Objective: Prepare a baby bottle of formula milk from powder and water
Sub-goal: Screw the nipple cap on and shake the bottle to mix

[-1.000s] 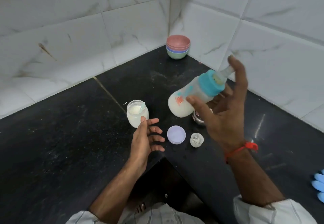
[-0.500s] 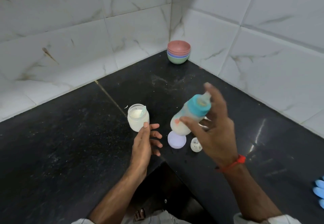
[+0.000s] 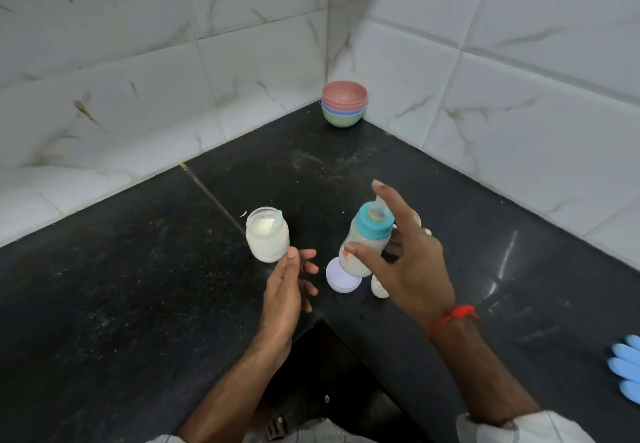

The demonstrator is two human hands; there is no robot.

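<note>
My right hand (image 3: 412, 262) grips a baby bottle (image 3: 363, 241) with a teal collar and a clear teat, held nearly upright above the black counter (image 3: 138, 286); its forefinger rests over the teat and white milk fills the bottle. An open glass jar of white powder (image 3: 267, 234) with a pale scoop inside stands to the left. My left hand (image 3: 287, 290) hovers just in front of the jar, fingers spread, holding nothing. The jar's white lid (image 3: 341, 281) and a small clear cap (image 3: 379, 290) lie on the counter under the bottle.
A stack of coloured bowls (image 3: 344, 104) sits in the far corner against white tiled walls. A metal cup is mostly hidden behind my right hand. A blue-gloved hand (image 3: 627, 366) shows at the right edge. The counter has an inner corner cut-out near me.
My right hand has brought the bottle down from a tilted, raised position to nearly upright, lower and closer to the lid. My left hand stayed near the jar.
</note>
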